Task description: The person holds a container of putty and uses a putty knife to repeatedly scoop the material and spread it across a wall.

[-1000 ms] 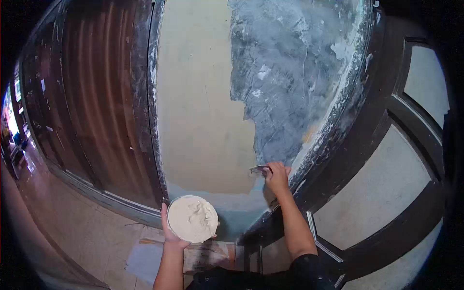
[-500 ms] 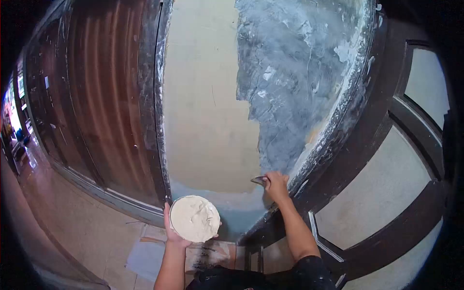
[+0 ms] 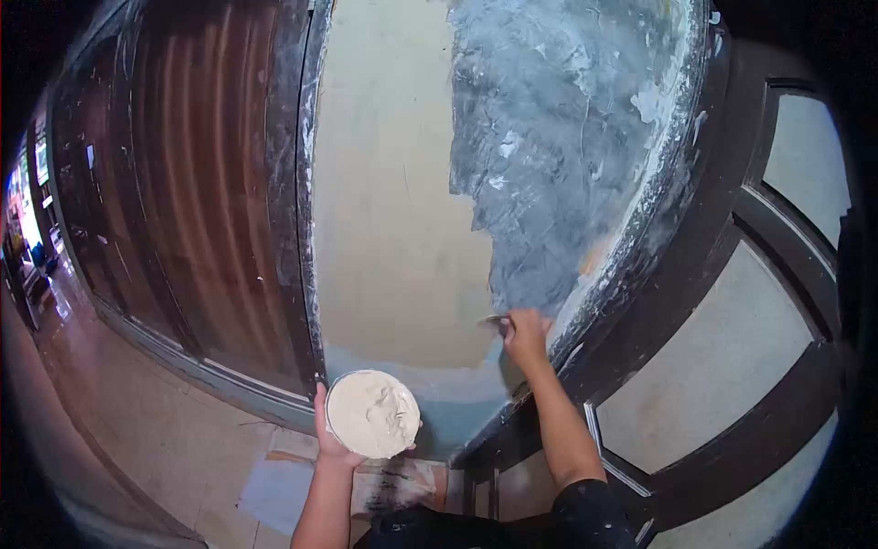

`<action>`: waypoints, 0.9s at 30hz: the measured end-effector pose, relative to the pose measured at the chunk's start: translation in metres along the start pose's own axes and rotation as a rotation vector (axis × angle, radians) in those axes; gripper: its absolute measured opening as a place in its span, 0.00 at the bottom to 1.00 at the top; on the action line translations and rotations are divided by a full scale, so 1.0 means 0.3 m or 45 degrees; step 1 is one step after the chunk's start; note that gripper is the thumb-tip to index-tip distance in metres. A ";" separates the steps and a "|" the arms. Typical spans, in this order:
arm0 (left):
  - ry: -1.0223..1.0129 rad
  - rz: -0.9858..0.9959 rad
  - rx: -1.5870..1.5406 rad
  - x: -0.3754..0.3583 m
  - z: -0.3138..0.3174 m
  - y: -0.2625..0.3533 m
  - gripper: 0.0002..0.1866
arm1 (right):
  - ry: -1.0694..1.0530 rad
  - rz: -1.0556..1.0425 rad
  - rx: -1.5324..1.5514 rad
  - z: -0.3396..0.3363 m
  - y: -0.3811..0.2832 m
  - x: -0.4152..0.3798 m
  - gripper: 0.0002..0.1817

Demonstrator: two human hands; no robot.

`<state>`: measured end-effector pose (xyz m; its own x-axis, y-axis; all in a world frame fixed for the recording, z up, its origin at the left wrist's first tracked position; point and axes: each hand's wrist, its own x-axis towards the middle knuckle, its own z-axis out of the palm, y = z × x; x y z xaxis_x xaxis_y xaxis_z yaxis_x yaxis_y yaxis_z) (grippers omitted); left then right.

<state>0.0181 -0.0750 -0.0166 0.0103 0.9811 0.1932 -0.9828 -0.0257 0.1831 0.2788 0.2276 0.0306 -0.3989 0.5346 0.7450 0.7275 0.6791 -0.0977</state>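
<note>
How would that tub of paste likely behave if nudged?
The tub looks apt to tip, since only the left hand supports it. Being nearly full, it is probably heavy for its size; the ridged paste seems too thick to slosh.

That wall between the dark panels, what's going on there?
A person is working at it with both bare hands. The left hand holds up a round tub of pale paste, its surface scooped and ridged on one side. The right hand holds a thin flat tool at the lower right of the smooth cream area. That area fills the wall's left side; the rough grey area lies to its right, with a ragged edge between them.
</note>
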 end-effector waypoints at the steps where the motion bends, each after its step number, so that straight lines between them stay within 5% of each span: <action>1: 0.004 -0.006 -0.003 -0.002 0.002 -0.002 0.59 | -0.004 0.006 -0.004 -0.031 -0.003 0.036 0.04; 3: -0.008 -0.014 0.144 -0.006 0.003 -0.002 0.57 | 0.168 -0.016 0.095 -0.093 -0.015 0.089 0.03; 11: -0.043 -0.007 0.139 -0.013 -0.030 0.001 0.55 | -0.197 -0.051 -0.039 0.062 -0.012 -0.087 0.06; 13: 0.024 0.016 0.105 -0.015 -0.033 -0.002 0.55 | 0.099 -0.026 -0.015 -0.021 -0.044 0.044 0.07; 17: -0.014 -0.012 0.038 -0.030 -0.052 -0.005 0.56 | 0.230 -0.049 0.124 -0.105 -0.065 0.058 0.08; 23: -0.011 0.025 0.115 -0.040 -0.049 0.016 0.58 | -0.177 -0.070 -0.034 0.083 0.019 -0.159 0.04; 27: -0.056 0.005 0.085 -0.032 -0.043 0.022 0.58 | 0.139 -0.046 -0.028 -0.081 -0.026 0.034 0.04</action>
<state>0.0092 -0.0821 -0.0296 0.0161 0.9716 0.2361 -0.9683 -0.0437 0.2458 0.2827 0.2156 0.0549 -0.3629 0.4510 0.8154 0.7261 0.6853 -0.0559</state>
